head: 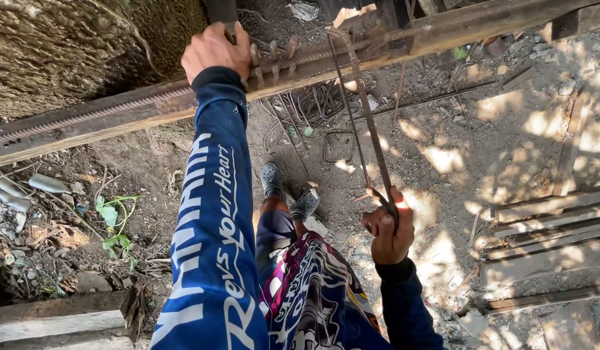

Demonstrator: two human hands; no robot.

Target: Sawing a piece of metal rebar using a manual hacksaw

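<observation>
My left hand [213, 50] grips a dark bar handle at the top of a long wooden bench beam [118, 116], next to several upright steel pegs [274, 55]. A ribbed steel rod [86, 118] lies along the beam. My right hand [388, 227] is closed around the lower end of a thin rusty bent rebar piece [364, 110], which runs up to the pegs on the beam. Both arms wear blue sleeves.
Bent rebar stirrups [339, 146] lie on the dirt ground under the beam. A large rough tree trunk [73, 45] stands at the upper left. Wooden planks [546, 227] lie at the right, another plank [53, 321] at the lower left. My feet in grey clogs [272, 179] stand below.
</observation>
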